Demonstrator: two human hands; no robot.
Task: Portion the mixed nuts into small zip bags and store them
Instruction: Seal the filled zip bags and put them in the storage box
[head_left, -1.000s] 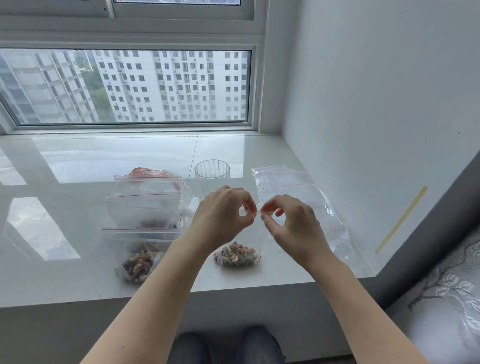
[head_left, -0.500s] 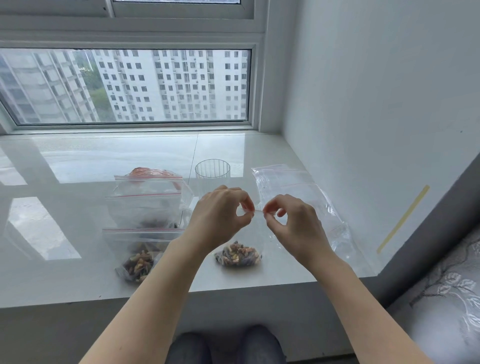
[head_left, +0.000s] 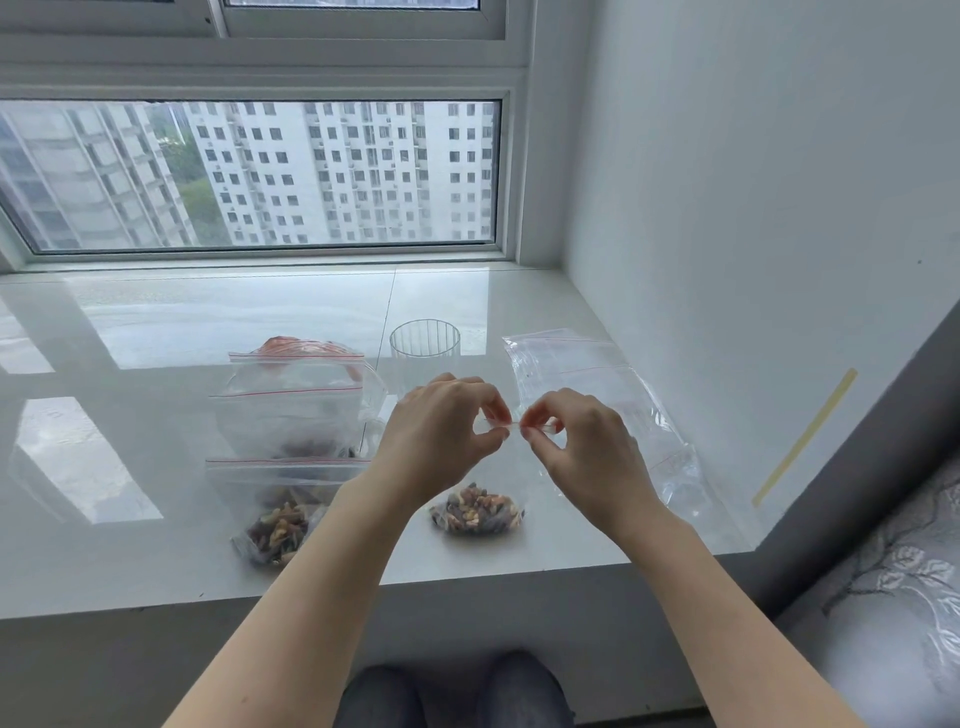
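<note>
Your left hand (head_left: 441, 431) and right hand (head_left: 582, 447) pinch the zip strip of the small bag (head_left: 478, 512) of nuts near the sill edge; it is light, soft and slippery, so grip the strip itself.

Small zip bag (head_left: 478, 512): clear, upright, mixed nuts pooled at its bottom on the sill, its top strip pinched between both hands. Second filled bag (head_left: 280, 525): left of it, near the sill edge, red zip line across the top, nuts at the bottom. Larger bags (head_left: 296, 410): behind the second, red-lined, standing. Empty bags (head_left: 587, 395): flat, clear, at the right.
</note>
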